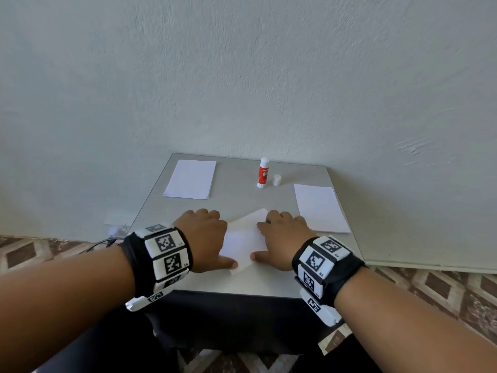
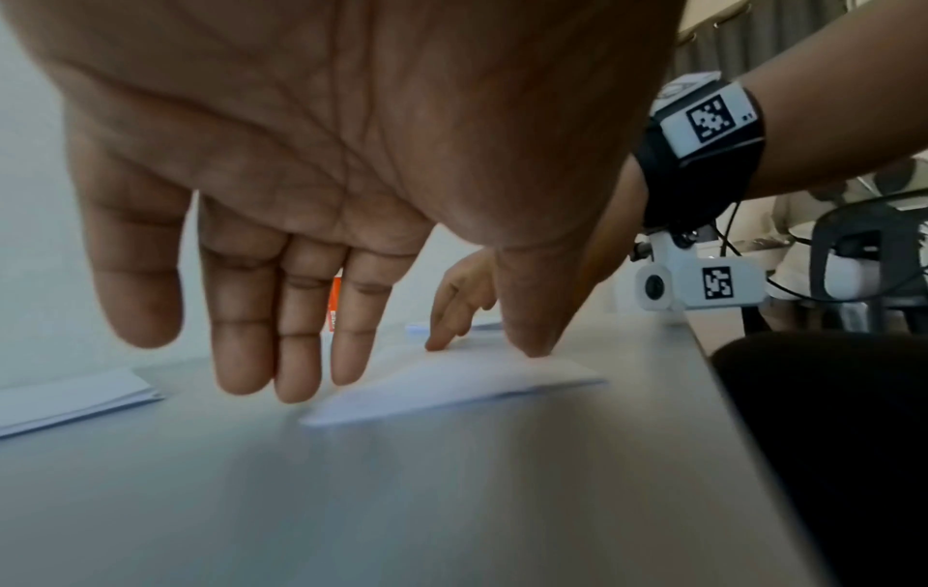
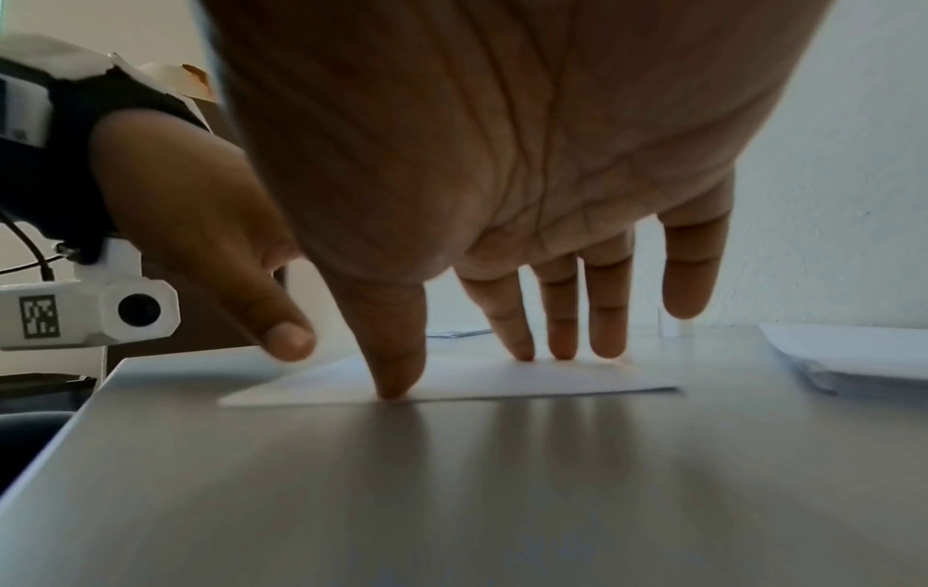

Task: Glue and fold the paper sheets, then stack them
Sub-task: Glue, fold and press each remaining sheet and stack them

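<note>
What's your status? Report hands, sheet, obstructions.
Left hand and right hand open, fingers pressing folded sheet flat. Glue stick uncapped, upright behind. Nothing in the way.

You see soft, even daylight; finger shadows streak the glossy bench point(image 3: 452, 496), wrist views blur, and the head view bows at its edges.

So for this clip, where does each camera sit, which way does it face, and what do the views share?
Head: on the person's head, facing forward and down at the table; shows both forearms, left hand, right hand, the folded sheet and the glue stick.
Left wrist: under the left palm, looking along its fingers toward the right hand.
Right wrist: under the right palm, looking along its fingers past the left thumb.
Shared: all three show the folded sheet under straight fingers.
</note>
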